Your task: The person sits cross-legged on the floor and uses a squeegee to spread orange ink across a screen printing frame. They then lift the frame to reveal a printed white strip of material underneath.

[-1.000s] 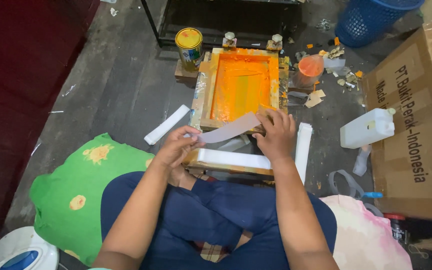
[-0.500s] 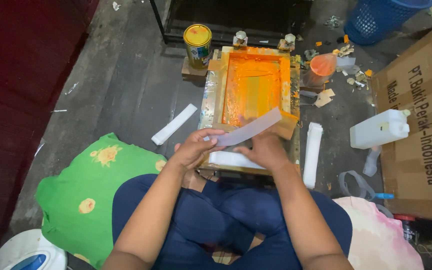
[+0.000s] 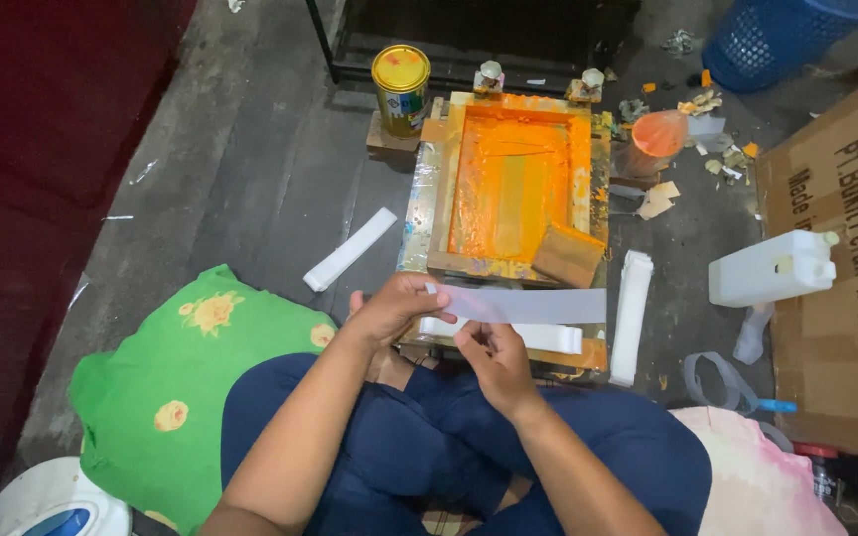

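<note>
Left hand: the left hand (image 3: 389,310), just below centre of the frame, pinches the near end of a pale strip (image 3: 523,304) between thumb and fingers.
Right hand: the right hand (image 3: 494,357), just under the strip, closes its fingertips on the lower edge.
Strip: it is held flat and level in the air, running to the right across the near edge of the printing frame (image 3: 508,189), above a white bar (image 3: 538,337) that lies on the frame's front rail.
Printing frame: centre top of the picture, wooden, its screen flooded with orange ink (wet-looking, though the sheen is hard to judge); a wooden squeegee block (image 3: 568,255) leans in its lower right corner.
Around it: a yellow-lidded tin (image 3: 400,84) at upper left of the frame, a white stack of strips (image 3: 631,316) to the right, another white piece (image 3: 351,249) on the floor to the left, a white jug (image 3: 772,269) at far right, a green cushion (image 3: 186,377) at lower left.
Risk, smearing: the strip's free right end is unsupported; if it sags it could touch the inked rail and pick up orange.
Risk, skew: with both grips crowded at the left end, the strip could likely twist and land crooked.
Risk, fingers: any ink on the fingertips would mark the pale surface.
</note>
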